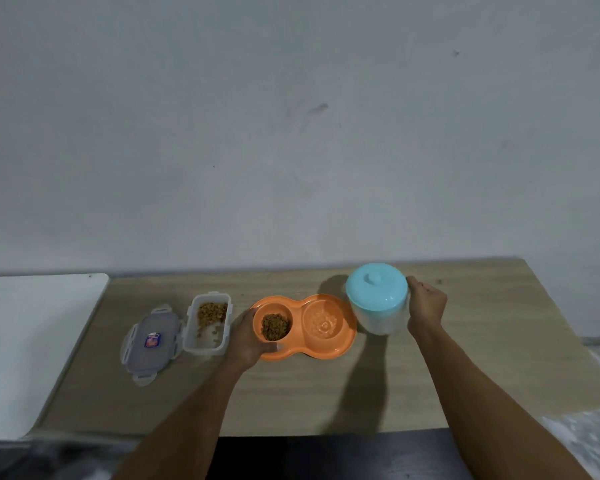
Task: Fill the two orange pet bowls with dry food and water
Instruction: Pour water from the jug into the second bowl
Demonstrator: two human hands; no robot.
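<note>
An orange double pet bowl [326, 351] lies on the wooden table. Its left bowl holds a heap of brown dry food [274, 326]. Its right bowl [323, 320] shows clear water with ripples. My left hand [248, 337] grips the left end of the orange bowl. Just right of it stands a white jug with a light blue lid [376, 292], upright on the table. My right hand [426, 303] is closed around the jug's right side, where the handle is hidden.
A clear plastic food box [207, 323] with some dry food left stands open left of the bowls. Its grey lid [151, 342] lies beside it. A white board [32, 341] covers the table's left end. The table's front edge runs just below my forearms.
</note>
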